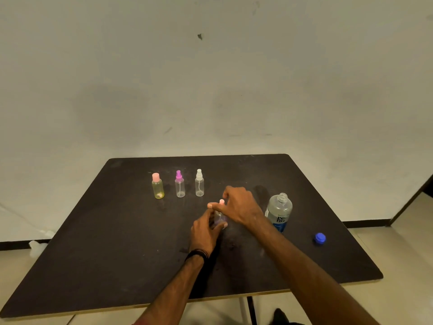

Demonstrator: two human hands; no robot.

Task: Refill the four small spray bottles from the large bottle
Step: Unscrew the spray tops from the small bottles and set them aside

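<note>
Head view: your left hand [204, 231] grips a small spray bottle [221, 219]; your right hand [239, 205] seemingly pinches its pink top [222, 202]. Big uncapped bottle [279, 211] reads "renu".

Three small spray bottles stand upright in a row toward the far left: a yellow bottle [158, 186] with a pale pink cap, a clear bottle [180, 184] with a magenta sprayer, and a clear bottle [199, 183] with a white sprayer. Nearer, a fourth clear bottle [221, 214] with a pink sprayer stands mostly hidden. To the right the large bottle [279, 211] stands uncapped, blue-labelled; its blue cap [319, 238] lies near right, well apart.
</note>
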